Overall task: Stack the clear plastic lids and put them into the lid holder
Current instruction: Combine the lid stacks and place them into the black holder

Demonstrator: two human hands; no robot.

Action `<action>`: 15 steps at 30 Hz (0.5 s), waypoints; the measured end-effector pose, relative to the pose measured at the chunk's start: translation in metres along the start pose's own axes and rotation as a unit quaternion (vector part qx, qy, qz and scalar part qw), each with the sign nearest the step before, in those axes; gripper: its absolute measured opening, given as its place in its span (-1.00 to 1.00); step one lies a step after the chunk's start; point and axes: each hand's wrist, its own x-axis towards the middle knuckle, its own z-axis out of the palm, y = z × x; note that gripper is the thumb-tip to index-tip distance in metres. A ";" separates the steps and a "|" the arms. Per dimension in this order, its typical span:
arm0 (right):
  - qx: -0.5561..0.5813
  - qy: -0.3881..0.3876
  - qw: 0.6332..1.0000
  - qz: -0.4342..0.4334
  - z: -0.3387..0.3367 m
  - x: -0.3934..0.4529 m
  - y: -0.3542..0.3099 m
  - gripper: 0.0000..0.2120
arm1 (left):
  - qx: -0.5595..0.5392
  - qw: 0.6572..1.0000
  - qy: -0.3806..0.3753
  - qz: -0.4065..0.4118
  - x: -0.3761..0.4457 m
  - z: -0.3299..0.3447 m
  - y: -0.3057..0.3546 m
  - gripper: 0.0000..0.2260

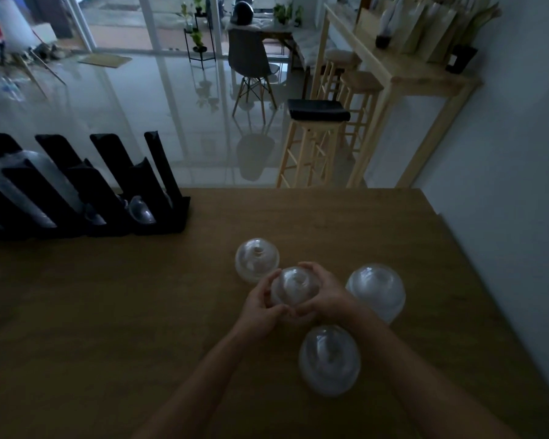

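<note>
Four clear dome lids, or small stacks of them, are on the wooden worktop (140, 312): a far lid (256, 259), a right lid (376, 291), a near lid (329, 359) and a middle lid (293, 286). The left hand (260, 307) and right hand (325, 296) cup the middle lid from both sides, each grip closed around it. The black lid holder (86, 198) stands far left.
</note>
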 end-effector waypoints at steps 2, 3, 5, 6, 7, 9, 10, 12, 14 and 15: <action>0.036 -0.006 0.999 0.003 0.001 -0.002 -0.003 -0.12 | 0.005 1.000 0.007 0.004 -0.002 -0.001 0.007 -0.35; 0.058 -0.006 0.998 -0.001 0.002 -0.003 -0.006 -0.13 | 0.007 1.000 0.007 0.009 -0.003 -0.003 0.013 -0.36; 0.089 0.000 0.996 -0.024 0.000 -0.003 -0.018 -0.12 | 0.015 0.999 -0.002 0.032 -0.002 -0.010 0.028 -0.38; 0.091 0.006 0.995 -0.041 -0.001 -0.001 -0.027 -0.10 | 0.022 0.999 -0.003 0.049 0.001 -0.015 0.037 -0.39; 0.087 0.009 0.994 -0.059 -0.001 0.002 -0.038 -0.07 | 0.027 0.997 -0.001 0.067 0.004 -0.021 0.046 -0.40; 0.075 0.011 0.993 -0.088 0.001 0.011 -0.059 -0.04 | 0.036 0.996 0.001 0.086 0.015 -0.036 0.063 -0.41; 0.067 0.010 0.993 -0.095 0.003 0.018 -0.068 -0.02 | 0.041 0.996 0.001 0.085 0.020 -0.045 0.069 -0.39; 0.043 0.009 0.995 -0.094 0.012 0.034 -0.081 -0.01 | 0.047 0.997 -0.004 0.063 0.032 -0.061 0.074 -0.36; 0.011 0.007 0.996 -0.083 0.021 0.049 -0.084 -0.01 | 0.042 0.998 -0.012 0.035 0.042 -0.075 0.070 -0.33; -0.001 0.003 0.997 -0.073 0.026 0.056 -0.082 -0.01 | 0.043 0.999 -0.010 0.019 0.046 -0.080 0.066 -0.33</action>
